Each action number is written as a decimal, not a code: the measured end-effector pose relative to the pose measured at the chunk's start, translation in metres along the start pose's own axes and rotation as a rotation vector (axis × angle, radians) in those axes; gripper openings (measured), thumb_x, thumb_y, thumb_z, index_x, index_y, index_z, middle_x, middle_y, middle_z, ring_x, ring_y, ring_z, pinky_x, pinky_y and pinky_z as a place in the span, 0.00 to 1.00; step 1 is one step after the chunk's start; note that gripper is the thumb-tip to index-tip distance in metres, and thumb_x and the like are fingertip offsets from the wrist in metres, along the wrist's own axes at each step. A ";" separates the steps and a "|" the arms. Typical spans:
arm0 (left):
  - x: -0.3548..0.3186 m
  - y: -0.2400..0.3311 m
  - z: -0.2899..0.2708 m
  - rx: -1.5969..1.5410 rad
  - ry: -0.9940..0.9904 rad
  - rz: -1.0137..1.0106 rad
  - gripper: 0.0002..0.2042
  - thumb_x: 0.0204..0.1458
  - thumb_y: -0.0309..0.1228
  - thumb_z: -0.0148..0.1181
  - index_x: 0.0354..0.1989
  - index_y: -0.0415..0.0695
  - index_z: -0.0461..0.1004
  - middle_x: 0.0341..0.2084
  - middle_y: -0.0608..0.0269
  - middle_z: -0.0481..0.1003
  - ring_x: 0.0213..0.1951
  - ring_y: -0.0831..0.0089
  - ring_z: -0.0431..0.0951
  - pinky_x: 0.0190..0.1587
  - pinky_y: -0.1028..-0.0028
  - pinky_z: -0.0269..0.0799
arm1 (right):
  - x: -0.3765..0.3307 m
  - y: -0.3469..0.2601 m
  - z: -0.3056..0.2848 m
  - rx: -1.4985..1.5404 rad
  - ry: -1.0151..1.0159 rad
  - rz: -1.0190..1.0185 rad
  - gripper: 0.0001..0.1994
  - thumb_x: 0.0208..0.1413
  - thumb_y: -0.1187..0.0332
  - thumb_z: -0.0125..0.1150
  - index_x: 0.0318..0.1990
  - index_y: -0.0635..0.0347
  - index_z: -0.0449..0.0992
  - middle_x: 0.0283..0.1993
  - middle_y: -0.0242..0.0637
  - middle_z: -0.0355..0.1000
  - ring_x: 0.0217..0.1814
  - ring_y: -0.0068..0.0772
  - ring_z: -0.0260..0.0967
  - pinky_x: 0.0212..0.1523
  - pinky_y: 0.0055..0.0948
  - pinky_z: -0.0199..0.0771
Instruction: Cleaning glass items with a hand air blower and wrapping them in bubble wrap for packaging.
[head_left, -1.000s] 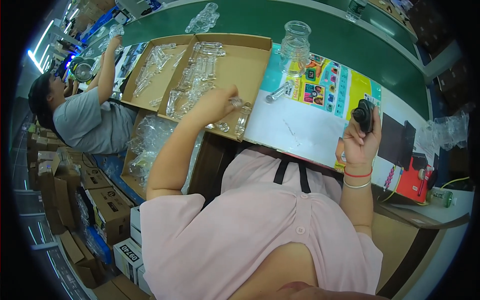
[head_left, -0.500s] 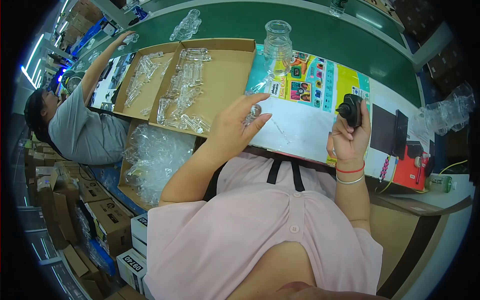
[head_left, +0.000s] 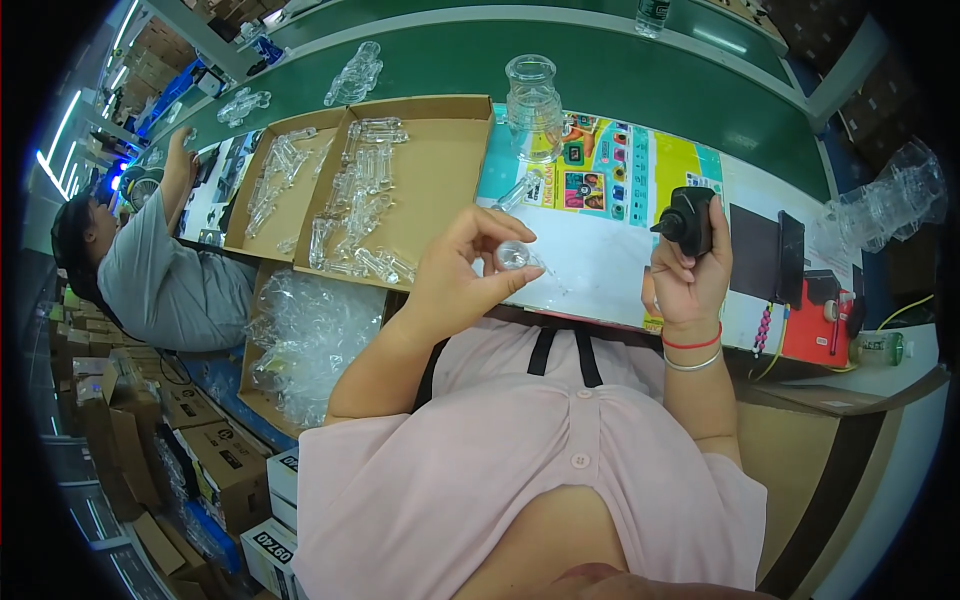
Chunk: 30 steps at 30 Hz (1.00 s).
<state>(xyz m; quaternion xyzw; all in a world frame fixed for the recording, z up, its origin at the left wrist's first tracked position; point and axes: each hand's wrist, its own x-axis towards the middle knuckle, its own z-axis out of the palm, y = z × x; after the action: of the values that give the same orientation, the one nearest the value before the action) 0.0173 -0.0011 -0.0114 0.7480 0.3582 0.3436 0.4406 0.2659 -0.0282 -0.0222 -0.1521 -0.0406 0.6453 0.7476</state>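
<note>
Head view: the small clear piece was pinched in the left hand, presented nearly end-on, so its long axis could not be determined. The right hand gripped a black bottle, positioned right of the piece and apart from it, its pointed nozzle directed left. Beyond the hands, a tall clear vessel stood upright on the tabletop. Leftward, a cardboard tray contained clear parts; an adjoining tray contained similar ones. Below these, a box held crumpled plastic wrapping.
</note>
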 end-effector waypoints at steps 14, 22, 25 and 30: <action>-0.004 0.032 0.020 -0.488 0.119 0.050 0.14 0.40 0.16 0.62 0.38 0.36 0.72 0.38 0.57 0.70 0.39 0.76 0.73 0.37 0.81 0.72 | -0.027 0.018 0.052 -0.325 -0.062 -0.334 0.12 0.55 0.58 0.51 0.36 0.58 0.71 0.31 0.36 0.72 0.18 0.21 0.68 0.08 0.13 0.58; 0.003 0.018 0.022 -0.433 0.168 0.267 0.18 0.40 0.17 0.62 0.43 0.37 0.71 0.38 0.57 0.70 0.42 0.74 0.72 0.39 0.79 0.74 | -0.027 0.016 0.052 -0.199 -0.170 -0.156 0.14 0.55 0.57 0.50 0.37 0.58 0.71 0.31 0.36 0.73 0.18 0.21 0.69 0.07 0.12 0.57; 0.002 0.027 0.024 -0.524 0.179 0.190 0.18 0.41 0.17 0.61 0.44 0.36 0.70 0.39 0.57 0.70 0.43 0.73 0.72 0.39 0.78 0.74 | -0.028 0.018 0.056 -0.206 -0.152 -0.106 0.13 0.55 0.57 0.50 0.36 0.57 0.71 0.30 0.36 0.73 0.15 0.20 0.67 0.06 0.12 0.56; 0.003 0.026 0.029 -0.565 0.190 0.231 0.19 0.42 0.17 0.60 0.46 0.36 0.69 0.41 0.55 0.69 0.42 0.71 0.73 0.41 0.77 0.74 | -0.027 0.018 0.050 -0.264 -0.097 -0.208 0.14 0.55 0.56 0.50 0.35 0.58 0.71 0.30 0.37 0.73 0.16 0.21 0.67 0.10 0.14 0.61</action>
<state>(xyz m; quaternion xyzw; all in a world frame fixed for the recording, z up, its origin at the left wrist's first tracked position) 0.0486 -0.0201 0.0016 0.5963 0.2008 0.5454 0.5537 0.2312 -0.0441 0.0237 -0.2126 -0.1762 0.5601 0.7811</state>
